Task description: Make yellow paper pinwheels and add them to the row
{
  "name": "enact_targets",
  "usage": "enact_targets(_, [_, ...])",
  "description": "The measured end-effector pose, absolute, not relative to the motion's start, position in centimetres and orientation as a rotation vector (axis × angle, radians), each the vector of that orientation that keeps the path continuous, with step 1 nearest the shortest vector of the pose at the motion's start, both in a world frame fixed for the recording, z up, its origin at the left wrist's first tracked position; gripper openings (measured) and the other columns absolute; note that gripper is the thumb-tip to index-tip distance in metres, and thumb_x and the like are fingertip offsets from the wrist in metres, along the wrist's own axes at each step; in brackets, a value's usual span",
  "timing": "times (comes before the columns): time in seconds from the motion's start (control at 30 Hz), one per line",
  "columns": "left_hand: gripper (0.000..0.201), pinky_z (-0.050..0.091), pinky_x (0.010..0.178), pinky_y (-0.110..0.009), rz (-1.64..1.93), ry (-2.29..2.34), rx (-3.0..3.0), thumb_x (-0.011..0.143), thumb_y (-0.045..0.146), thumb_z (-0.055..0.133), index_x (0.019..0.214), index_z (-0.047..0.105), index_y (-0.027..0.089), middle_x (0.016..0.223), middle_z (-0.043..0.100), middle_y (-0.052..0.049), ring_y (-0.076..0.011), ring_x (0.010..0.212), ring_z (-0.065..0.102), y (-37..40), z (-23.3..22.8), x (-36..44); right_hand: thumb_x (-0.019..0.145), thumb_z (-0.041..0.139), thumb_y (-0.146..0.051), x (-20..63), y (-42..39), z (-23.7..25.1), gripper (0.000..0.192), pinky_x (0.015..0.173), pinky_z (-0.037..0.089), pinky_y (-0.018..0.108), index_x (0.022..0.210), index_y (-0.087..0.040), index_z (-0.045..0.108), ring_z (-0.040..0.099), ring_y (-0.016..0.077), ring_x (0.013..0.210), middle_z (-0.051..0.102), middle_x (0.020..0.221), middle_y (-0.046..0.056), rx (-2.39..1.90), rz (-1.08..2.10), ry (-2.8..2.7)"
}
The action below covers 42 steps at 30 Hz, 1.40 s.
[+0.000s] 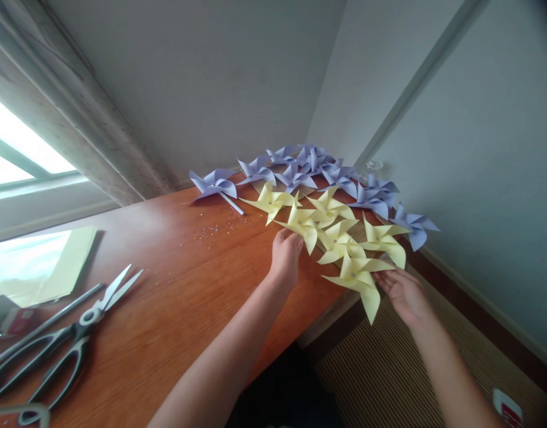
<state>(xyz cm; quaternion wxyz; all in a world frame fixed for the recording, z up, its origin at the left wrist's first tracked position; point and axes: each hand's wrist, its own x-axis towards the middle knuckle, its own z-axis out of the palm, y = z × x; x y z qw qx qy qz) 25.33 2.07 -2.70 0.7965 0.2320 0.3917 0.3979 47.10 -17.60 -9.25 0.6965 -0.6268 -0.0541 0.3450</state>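
Observation:
My left hand (286, 257) is closed at the near side of the group, its fingertips pinching a yellow paper pinwheel (301, 223) and partly hidden by it. At the table's right corner, my right hand (402, 292) has curled fingers against the lower edge of another yellow pinwheel (354, 274); its fingertips go behind a blade. Several more yellow pinwheels (330, 208) lie close together between and beyond my hands. Brown cardboard (359, 230) shows in gaps beneath them. Behind these, several lilac pinwheels (294, 177) form a curved band.
A single lilac pinwheel (214, 183) with a paper stick lies at the left, near scattered small scraps (220, 230). Open scissors (91, 315), a thin grey rod (54, 318) and yellow paper (72, 261) are on the table's left. Walls stand behind; the table edge drops off at right.

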Motion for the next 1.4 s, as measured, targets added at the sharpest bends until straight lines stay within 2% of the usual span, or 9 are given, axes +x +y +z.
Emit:
enact_targets(0.33, [0.023,0.052,0.097,-0.029,0.831,0.893,0.519,0.070,0.010,0.065,0.091,0.063,0.019,0.097,0.069,-0.008,-0.0171,0.099,0.067,1.6,-3.7,23.8,0.062,0.084,-0.021,46.8,-18.3,-8.1,0.034,0.083,0.063,0.029,0.094,-0.016,0.076,0.072,0.0173,0.083,0.077,0.090,0.006,-1.505,0.531,-0.175])
enact_targets(0.47, [0.022,0.054,0.092,-0.030,0.788,0.898,0.615,0.071,0.013,0.065,0.093,0.066,0.016,0.104,0.070,-0.012,-0.0177,0.098,0.068,1.1,-3.6,20.6,0.083,0.073,-0.042,44.3,-19.6,-4.2,0.025,0.093,0.056,0.046,0.104,-0.029,0.073,0.070,0.0245,0.088,0.075,0.100,0.007,-1.801,0.005,-0.518])
enact_targets(0.5, [0.021,0.055,0.089,-0.029,0.779,0.898,0.653,0.071,0.013,0.065,0.092,0.066,0.016,0.103,0.071,-0.012,-0.0175,0.095,0.069,0.9,-3.4,19.5,0.089,0.068,-0.044,43.1,-19.6,-3.0,0.020,0.092,0.055,0.046,0.105,-0.033,0.073,0.069,0.0252,0.088,0.074,0.100,0.008,-1.826,-0.033,-0.601])
enact_targets(0.57, [0.017,0.055,0.079,-0.027,0.767,0.900,0.745,0.073,0.017,0.068,0.090,0.067,0.015,0.100,0.072,-0.012,-0.0167,0.086,0.069,0.7,-3.2,17.4,0.094,0.062,-0.042,39.9,-19.1,-0.9,0.020,0.077,0.055,0.043,0.092,-0.025,0.074,0.067,0.0235,0.073,0.071,0.082,0.007,-1.766,-0.161,-0.784])
enact_targets(0.63, [0.016,0.052,0.069,-0.024,0.791,0.918,0.848,0.076,0.023,0.069,0.089,0.067,0.014,0.093,0.072,-0.010,-0.0144,0.077,0.066,0.5,-3.2,15.2,0.094,0.062,-0.032,36.0,-17.3,0.5,0.019,0.070,0.053,0.037,0.081,-0.022,0.071,0.067,0.0223,0.074,0.069,0.077,0.006,-1.596,-0.055,-1.093])
enact_targets(0.7, [0.016,0.048,0.064,-0.022,0.846,0.946,0.961,0.081,0.030,0.067,0.085,0.064,0.015,0.082,0.069,-0.005,-0.0126,0.070,0.062,0.4,-3.3,13.1,0.095,0.060,-0.025,31.7,-14.3,0.9,0.017,0.068,0.051,0.033,0.079,-0.022,0.067,0.065,0.0197,0.074,0.066,0.076,0.003,-1.382,0.355,-1.406])
enact_targets(0.87, [0.036,0.041,0.059,-0.023,0.987,1.056,1.286,0.092,0.042,0.057,0.065,0.053,0.018,0.061,0.054,0.002,-0.0114,0.059,0.050,0.9,-4.0,7.7,0.100,0.049,-0.037,21.6,-4.1,-1.6,0.033,0.065,0.045,0.027,0.073,-0.022,0.056,0.058,0.0144,0.065,0.059,0.066,-0.001,-1.206,0.981,-1.463])
enact_targets(1.1, [0.028,0.031,0.059,-0.025,1.070,1.322,1.611,0.093,0.031,0.053,0.068,0.051,0.019,0.060,0.054,0.003,-0.0114,0.056,0.045,2.7,-5.0,1.8,0.095,0.051,-0.045,14.4,4.0,-4.8,0.036,0.057,0.038,0.025,0.066,-0.023,0.048,0.051,0.0133,0.059,0.053,0.061,-0.004,-1.234,0.968,-1.381])
enact_targets(1.4, [0.024,0.030,0.060,-0.025,0.964,1.344,1.785,0.093,0.027,0.051,0.070,0.049,0.019,0.062,0.053,0.003,-0.0117,0.057,0.044,2.4,-5.6,1.1,0.098,0.047,-0.041,13.3,3.8,-6.4,0.037,0.057,0.032,0.026,0.066,-0.023,0.042,0.043,0.0124,0.055,0.045,0.058,-0.006,-1.296,0.890,-1.389])
